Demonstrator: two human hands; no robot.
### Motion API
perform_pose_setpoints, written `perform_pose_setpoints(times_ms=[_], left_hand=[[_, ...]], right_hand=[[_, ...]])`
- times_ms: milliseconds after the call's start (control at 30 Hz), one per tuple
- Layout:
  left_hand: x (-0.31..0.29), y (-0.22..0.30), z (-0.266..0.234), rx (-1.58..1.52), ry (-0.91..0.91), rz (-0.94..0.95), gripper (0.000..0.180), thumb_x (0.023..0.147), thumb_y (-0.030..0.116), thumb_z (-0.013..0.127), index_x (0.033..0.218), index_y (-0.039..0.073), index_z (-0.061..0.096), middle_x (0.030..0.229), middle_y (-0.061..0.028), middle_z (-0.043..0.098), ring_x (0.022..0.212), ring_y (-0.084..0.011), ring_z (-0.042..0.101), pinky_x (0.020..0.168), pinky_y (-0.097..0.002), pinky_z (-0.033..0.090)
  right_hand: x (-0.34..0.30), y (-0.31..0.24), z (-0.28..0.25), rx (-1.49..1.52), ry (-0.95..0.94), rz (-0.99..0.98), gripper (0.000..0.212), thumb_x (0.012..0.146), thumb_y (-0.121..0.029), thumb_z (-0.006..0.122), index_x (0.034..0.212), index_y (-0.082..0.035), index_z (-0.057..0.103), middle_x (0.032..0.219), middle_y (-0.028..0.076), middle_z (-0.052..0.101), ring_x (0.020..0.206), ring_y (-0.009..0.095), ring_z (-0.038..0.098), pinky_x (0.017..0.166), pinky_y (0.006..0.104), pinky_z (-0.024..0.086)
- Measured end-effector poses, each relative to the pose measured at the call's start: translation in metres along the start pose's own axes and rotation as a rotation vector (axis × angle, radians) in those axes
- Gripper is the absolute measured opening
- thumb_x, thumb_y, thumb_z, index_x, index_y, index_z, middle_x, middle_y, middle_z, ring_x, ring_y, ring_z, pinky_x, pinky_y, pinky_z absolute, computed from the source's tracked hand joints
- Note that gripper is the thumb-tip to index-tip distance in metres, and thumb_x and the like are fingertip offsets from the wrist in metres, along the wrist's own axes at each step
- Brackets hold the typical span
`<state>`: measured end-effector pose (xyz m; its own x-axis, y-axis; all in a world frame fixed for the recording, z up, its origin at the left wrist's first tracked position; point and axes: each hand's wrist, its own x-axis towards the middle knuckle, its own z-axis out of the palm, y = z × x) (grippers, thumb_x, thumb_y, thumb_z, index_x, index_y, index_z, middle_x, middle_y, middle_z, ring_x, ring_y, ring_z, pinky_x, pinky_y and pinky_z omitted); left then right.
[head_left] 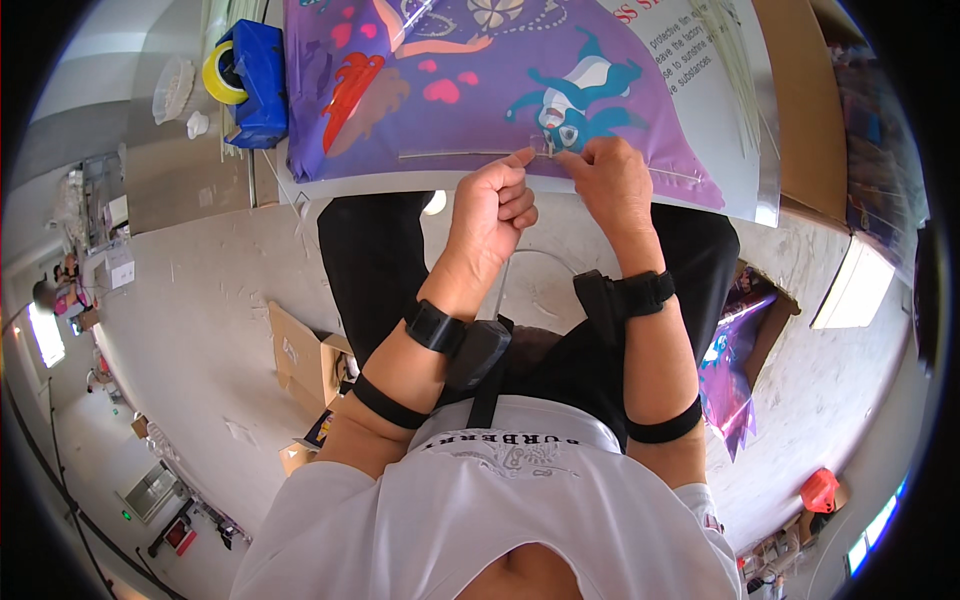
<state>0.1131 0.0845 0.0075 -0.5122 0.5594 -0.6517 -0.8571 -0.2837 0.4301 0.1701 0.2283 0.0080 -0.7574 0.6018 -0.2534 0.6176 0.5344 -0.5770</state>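
Observation:
A purple sheet (455,125) printed with coloured figures and pink hearts lies on the table in front of me. Along its near edge runs a thin pale rod (450,154). My left hand (492,205) is closed at that edge, the lower fingers curled in and the index fingertip pressing by the rod. Just to its right, my right hand (615,185) pinches with thumb and index finger. Between the fingertips sits a small clear piece (541,146), perhaps tape, lying against the sheet. Its exact hold by the left fingers is hidden.
At the table's left stands a blue tape dispenser (258,85) with a yellow roll, beside a clear dish (174,90). Thin pale rods (735,75) lie at the right. Open cardboard boxes (303,350) stand on the floor, one holding purple printed material (727,375).

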Motion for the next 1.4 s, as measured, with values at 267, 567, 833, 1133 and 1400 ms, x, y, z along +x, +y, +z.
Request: perform_pose_setpoints(times_ms=[267, 567, 833, 1133, 1400], left_hand=[[-0.002, -0.002, 0.005, 0.103, 0.048, 0.056, 0.037, 0.081, 0.004, 0.049, 0.116, -0.007, 0.050, 0.058, 0.0063, 0.030, 0.046, -0.0053, 0.029, 0.046, -0.0222, 0.027], [0.001, -0.003, -0.001, 0.808, 0.292, 0.545, 0.041, 0.082, 0.002, 0.053, 0.123, -0.002, 0.053, 0.068, 0.0009, 0.046, 0.058, -0.0126, 0.044, 0.057, -0.0284, 0.040], [-0.014, -0.012, -0.005, 2.080, 0.151, 0.959, 0.058, 0.081, 0.022, 0.068, 0.134, 0.012, 0.045, 0.143, -0.0172, 0.028, 0.132, -0.0389, 0.024, 0.102, -0.0526, 0.025], [-0.007, -0.009, -0.013, 2.172, 0.160, 0.884, 0.062, 0.082, 0.035, 0.066, 0.138, 0.024, 0.041, 0.146, -0.0150, 0.027, 0.136, -0.0386, 0.018, 0.102, -0.0616, 0.021], [-0.002, 0.000, -0.012, 2.256, -0.004, 0.849, 0.068, 0.083, 0.037, 0.064, 0.142, 0.021, 0.034, 0.149, -0.0113, 0.025, 0.140, -0.0337, 0.017, 0.104, -0.0646, 0.017]], right_hand=[[0.001, -0.005, 0.013, -0.061, 0.033, -0.024, 0.033, 0.074, -0.032, 0.072, 0.064, -0.002, 0.062, 0.062, 0.015, 0.059, 0.061, 0.034, 0.059, 0.054, 0.0417, 0.044], [0.001, -0.018, 0.005, -0.138, -0.078, 0.079, 0.033, 0.074, -0.036, 0.073, 0.078, -0.003, 0.068, 0.077, 0.017, 0.067, 0.078, 0.036, 0.065, 0.067, 0.0433, 0.051], [-0.001, -0.013, 0.009, -0.144, -0.050, 0.028, 0.034, 0.075, -0.037, 0.071, 0.076, -0.004, 0.068, 0.073, 0.018, 0.066, 0.072, 0.036, 0.065, 0.064, 0.0426, 0.052], [-0.002, -0.016, 0.008, -0.176, -0.043, -0.002, 0.034, 0.076, -0.037, 0.069, 0.074, -0.003, 0.068, 0.073, 0.019, 0.066, 0.071, 0.037, 0.065, 0.063, 0.0427, 0.052], [-0.002, -0.015, 0.012, -0.184, 0.019, -0.009, 0.028, 0.075, -0.031, 0.067, 0.075, -0.003, 0.068, 0.072, 0.018, 0.066, 0.072, 0.036, 0.066, 0.064, 0.0428, 0.052]])
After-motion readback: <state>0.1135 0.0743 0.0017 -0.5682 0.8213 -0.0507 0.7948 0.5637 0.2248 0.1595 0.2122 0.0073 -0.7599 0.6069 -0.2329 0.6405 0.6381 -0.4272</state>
